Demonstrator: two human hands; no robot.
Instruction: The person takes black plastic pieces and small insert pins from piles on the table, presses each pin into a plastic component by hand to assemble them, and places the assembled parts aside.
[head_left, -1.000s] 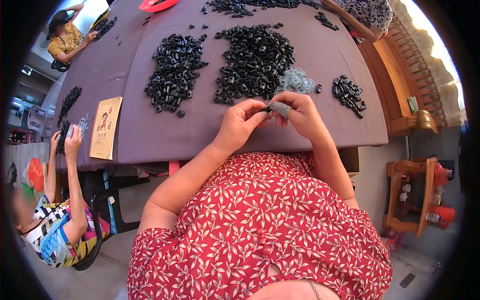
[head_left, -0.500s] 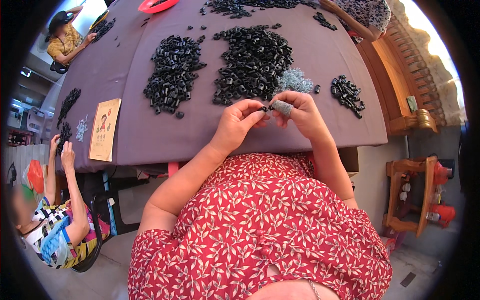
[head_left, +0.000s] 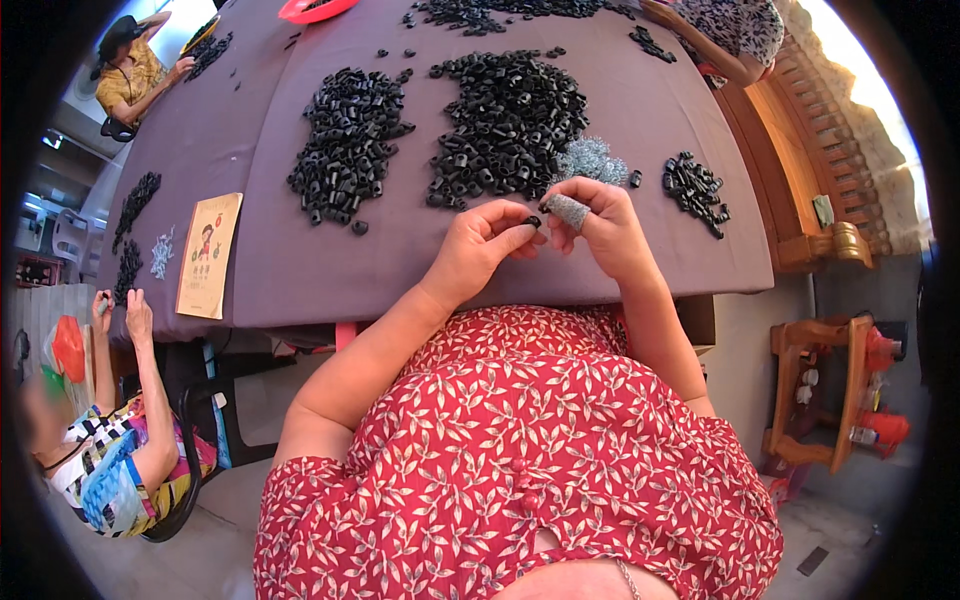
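Item: black piece (head_left: 532,222), one, small, held above the near edge of the counter (head_left: 330,270), right of that edge's middle.
Holder: left hand (head_left: 480,240); grip pinching the piece between thumb and fingers, its end protruding toward the right hand (head_left: 606,228).
Opposed: small dark part (head_left: 544,208), apparently pinched at the right hand's fingertips; grey wrap (head_left: 567,209) on one finger.
Key relation: the part sits just beyond the black piece, slightly right and toward the counter's far edge; the two grips are near each other. Left hand is nearer the piece. Long axis: mostly hidden by fingers, seemingly crosswise; cannot be told surely.
Appearance: glossy black, short; finer form too small to tell.
Adjacent stock: large black pile (head_left: 505,125) beyond the hands; pale, translucent-looking heap (head_left: 590,160) at its near right corner; lone black piece (head_left: 635,179) beside the heap; smaller black pile (head_left: 695,192) toward the counter's right edge.
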